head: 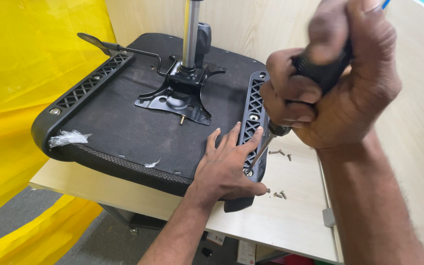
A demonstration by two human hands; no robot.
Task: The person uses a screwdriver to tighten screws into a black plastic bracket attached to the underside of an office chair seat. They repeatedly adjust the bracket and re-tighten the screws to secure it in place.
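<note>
Two black plastic brackets run along the upturned chair seat (123, 122) on the worktop (280, 221): the left bracket (92, 81) already shows seated screws. Left hand (224, 169) lies flat, released, pressing the right bracket (252, 115). Right hand (330, 83) is clenched round a screwdriver (320, 71), tip at a bracket screw (247, 172). Loose screws (278, 153) lie just beside, so I judge fastening unfinished. No containers show.

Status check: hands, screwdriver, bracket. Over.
Right hand grips screwdriver, tip on bracket screw. Left hand flat on seat. Loose screws alongside.
</note>
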